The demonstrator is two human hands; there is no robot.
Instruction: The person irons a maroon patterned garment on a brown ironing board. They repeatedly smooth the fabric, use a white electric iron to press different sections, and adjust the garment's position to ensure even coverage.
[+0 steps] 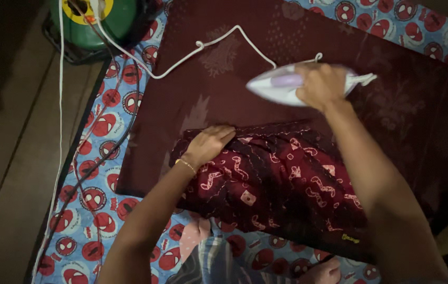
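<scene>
Two labels are visible. A round yellow label (88,9) with a dark middle sits on top of the green cylinder (105,23), beyond the far left corner of the bedsheet. A small yellow tag (351,239) lies on the patterned red cloth (282,184), near its lower right edge.

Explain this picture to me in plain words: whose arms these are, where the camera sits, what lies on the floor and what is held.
There is only one view, from a camera worn on a person's head, looking down at their own bare arms. The right hand grips a white and lilac iron over a dark maroon cloth. Its white cord trails off toward a green canister at the top left. The left hand, with a thin bracelet at the wrist, presses down a folded red patterned garment. Under everything lies a blue sheet with red cartoon masks, spread on a wooden floor.
</scene>
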